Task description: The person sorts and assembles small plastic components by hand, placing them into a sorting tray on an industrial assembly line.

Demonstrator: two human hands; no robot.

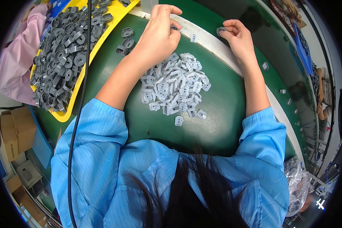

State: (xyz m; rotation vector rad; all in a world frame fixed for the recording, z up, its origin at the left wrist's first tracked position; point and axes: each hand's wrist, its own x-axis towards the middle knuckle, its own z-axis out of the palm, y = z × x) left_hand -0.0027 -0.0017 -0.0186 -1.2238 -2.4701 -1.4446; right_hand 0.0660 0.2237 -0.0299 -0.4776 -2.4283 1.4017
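Left grip [159, 32], top centre: pinches a mostly hidden gray piece [173, 27]. Right grip [239, 41], upper right of frame: pinches a gray ring [220, 30]. White clips [184, 91] lie heaped mid-frame on green bench [226, 121].

Grey parts [62, 57] look plastic (smooth, slightly glossy).

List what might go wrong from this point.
The loose clear piece on the white strip lies between the left hand and the right hand, so it could get knocked off. The right hand pinches a gray part at the fingertips, so it might slip. The clear pile sits close by the left forearm; a careless sweep could scatter it.
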